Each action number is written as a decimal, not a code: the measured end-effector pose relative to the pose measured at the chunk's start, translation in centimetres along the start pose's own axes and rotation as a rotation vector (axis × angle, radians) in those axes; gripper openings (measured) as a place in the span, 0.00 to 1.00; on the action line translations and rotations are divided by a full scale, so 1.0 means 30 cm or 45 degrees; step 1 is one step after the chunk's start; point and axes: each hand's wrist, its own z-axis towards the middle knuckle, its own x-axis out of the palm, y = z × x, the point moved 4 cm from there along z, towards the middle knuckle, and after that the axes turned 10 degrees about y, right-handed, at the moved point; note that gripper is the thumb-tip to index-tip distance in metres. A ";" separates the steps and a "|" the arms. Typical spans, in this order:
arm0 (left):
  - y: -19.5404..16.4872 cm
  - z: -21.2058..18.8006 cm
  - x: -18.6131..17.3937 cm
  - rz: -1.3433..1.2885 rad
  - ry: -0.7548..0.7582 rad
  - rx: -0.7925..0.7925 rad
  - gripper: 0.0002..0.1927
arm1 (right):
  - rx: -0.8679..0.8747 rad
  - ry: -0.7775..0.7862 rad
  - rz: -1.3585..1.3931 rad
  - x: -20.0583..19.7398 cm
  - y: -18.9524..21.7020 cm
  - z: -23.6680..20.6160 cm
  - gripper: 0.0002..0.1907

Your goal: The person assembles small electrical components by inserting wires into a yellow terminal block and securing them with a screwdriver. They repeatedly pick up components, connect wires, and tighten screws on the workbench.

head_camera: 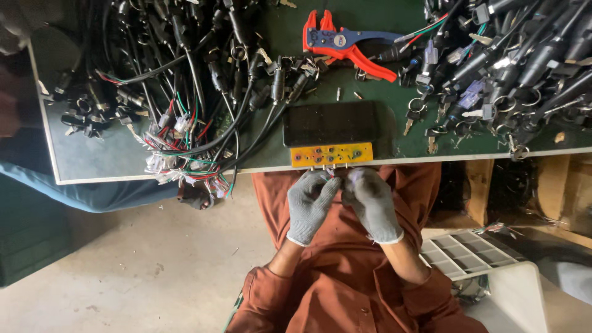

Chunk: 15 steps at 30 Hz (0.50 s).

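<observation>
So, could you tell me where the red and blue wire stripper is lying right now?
In the head view, the wire stripper lies at the top centre of the green table, beyond the black phone, between the two heaps of black cables.

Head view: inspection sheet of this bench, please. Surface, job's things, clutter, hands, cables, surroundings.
Surface: green bench top, crowded.
Job's things: orange block at the near edge, black slab behind it; small item pinched at the fingers, too small to tell.
Clutter: red-blue stripper, keys, loose bits.
Hands: left hand and right hand gloved, fingertips together below the block.
Cables: black harness pile left, another pile right.
Surroundings: concrete floor, white grille.
</observation>
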 end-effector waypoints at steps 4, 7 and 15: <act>0.015 0.025 -0.005 0.130 0.062 0.027 0.08 | -0.142 -0.159 -1.184 0.020 0.043 -0.006 0.11; -0.012 0.034 0.000 0.263 0.067 0.213 0.06 | -0.125 -0.228 -1.167 0.028 0.044 -0.009 0.12; -0.008 0.011 0.045 0.042 -0.107 0.074 0.11 | -0.142 -0.284 -1.084 0.018 0.050 0.011 0.11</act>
